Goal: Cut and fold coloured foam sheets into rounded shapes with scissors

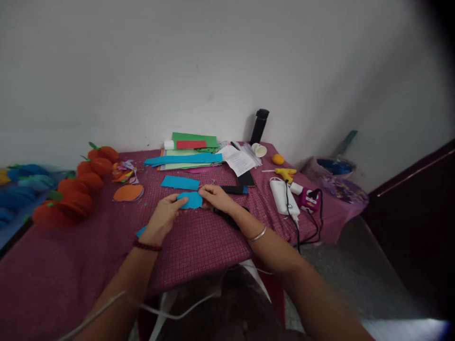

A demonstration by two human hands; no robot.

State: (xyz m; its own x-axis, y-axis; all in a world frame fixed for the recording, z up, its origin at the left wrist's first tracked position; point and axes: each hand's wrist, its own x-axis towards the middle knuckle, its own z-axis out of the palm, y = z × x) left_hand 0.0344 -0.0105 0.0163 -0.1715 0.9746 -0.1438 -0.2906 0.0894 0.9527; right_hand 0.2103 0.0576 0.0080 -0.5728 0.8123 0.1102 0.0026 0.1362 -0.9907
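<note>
A blue paper cutout (190, 200) with a rounded, scalloped outline is held up between both hands above the table. My left hand (167, 213) pinches its left edge, thumb on top. At its right edge, the fingers of my right hand (215, 196) are closed on the cutout. Just behind it lies a blue paper strip (180, 183). A corner of another blue piece (141, 231) shows beside my left wrist. Dark objects lie partly hidden under and behind my right hand and forearm, among them a black item with a blue end (234, 190).
Orange paper pumpkins (76, 196) line the left side, near orange cutouts (128, 192). Stacked coloured paper (194, 161), a written sheet (239, 161) and a black bottle (259, 126) stand at the back. On the right are a yellow glue gun (285, 173) and a white power bank (283, 196) with cables.
</note>
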